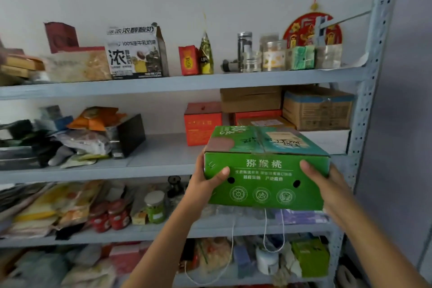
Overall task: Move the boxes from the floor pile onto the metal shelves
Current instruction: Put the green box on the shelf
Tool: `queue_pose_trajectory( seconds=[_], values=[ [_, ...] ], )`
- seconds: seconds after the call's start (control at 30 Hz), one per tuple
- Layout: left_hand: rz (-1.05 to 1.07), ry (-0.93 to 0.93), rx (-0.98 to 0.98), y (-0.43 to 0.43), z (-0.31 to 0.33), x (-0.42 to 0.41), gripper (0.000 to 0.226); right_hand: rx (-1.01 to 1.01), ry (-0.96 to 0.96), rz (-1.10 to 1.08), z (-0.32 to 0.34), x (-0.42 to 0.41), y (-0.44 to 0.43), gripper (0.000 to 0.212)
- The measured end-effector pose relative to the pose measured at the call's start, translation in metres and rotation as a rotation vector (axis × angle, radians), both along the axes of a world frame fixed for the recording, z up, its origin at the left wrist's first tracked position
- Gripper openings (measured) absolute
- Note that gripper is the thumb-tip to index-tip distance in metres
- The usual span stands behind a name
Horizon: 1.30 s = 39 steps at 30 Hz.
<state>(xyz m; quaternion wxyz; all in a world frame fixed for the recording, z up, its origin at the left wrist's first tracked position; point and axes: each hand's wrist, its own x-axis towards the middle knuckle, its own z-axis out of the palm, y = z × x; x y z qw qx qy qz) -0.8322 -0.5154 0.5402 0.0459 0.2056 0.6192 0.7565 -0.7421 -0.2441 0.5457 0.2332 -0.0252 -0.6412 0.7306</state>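
Only the head view here, looking at the metal shelves [177, 84] from up close

The green box [266, 170] is up in the air in front of the right half of the second shelf down, not resting on anything. The left hand [205, 182] is wrapped around its left end, thumb flat on the near face. The right hand [327, 184] does the same at the right end, thumb on the near face and fingers out of sight round the corner. So both hands are grasping the box. It's tipped a little, so you see the top flaps and the printed front. Its lower edge hangs down over the third shelf, and a white cord [273, 231] loops down from underneath.

Room-wise, there's a bare strip of shelf deck [163, 149] on that second level, between a black box [127, 134] on the left and an orange-red box [202, 124] on the right. Far behind the green box sit flat cartons, with a brown cardboard box [316, 110] on a white box [327, 140] hard against the right upright [371, 77]. The green box's right corner is near that upright, though I can't tell if it clears it.

The top shelf is lined with a milk carton [136, 51], jars and small packs right along its front edge. The lower shelves are stuffed with bags and jars out to the lip
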Motion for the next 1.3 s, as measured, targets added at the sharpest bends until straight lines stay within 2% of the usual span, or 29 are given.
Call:
queue_pose_trajectory(
  seconds=[0.07,0.17,0.23,0.33,0.7,0.87,1.1,1.3],
  values=[
    [0.033,0.006,-0.003,-0.033,0.001,-0.014,0.066,0.006,-0.009,0.028,0.000,-0.022,-0.031,0.063],
    [0.072,-0.004,0.009,-0.072,-0.001,-0.032,0.062,0.001,-0.022,0.046,-0.002,-0.052,-0.070,0.045],
    [0.096,-0.023,0.022,-0.091,-0.005,-0.044,0.058,0.001,-0.039,0.062,-0.003,-0.069,-0.088,0.043],
    [0.138,-0.019,0.009,-0.110,-0.003,-0.059,0.052,0.003,-0.044,0.123,-0.001,-0.092,-0.105,0.058],
    [0.266,0.032,0.103,-0.145,0.016,-0.129,0.063,0.139,0.071,0.279,0.050,-0.194,-0.133,0.064],
    [0.345,0.091,0.068,-0.153,0.024,-0.170,0.065,0.222,0.096,0.335,0.065,-0.243,-0.135,0.076],
    [0.316,0.163,0.055,-0.158,0.014,-0.223,0.081,0.289,0.098,0.382,0.065,-0.299,-0.131,0.103],
    [0.252,0.176,0.042,-0.163,0.022,-0.275,0.088,0.263,0.080,0.315,0.052,-0.347,-0.134,0.104]
  ],
)
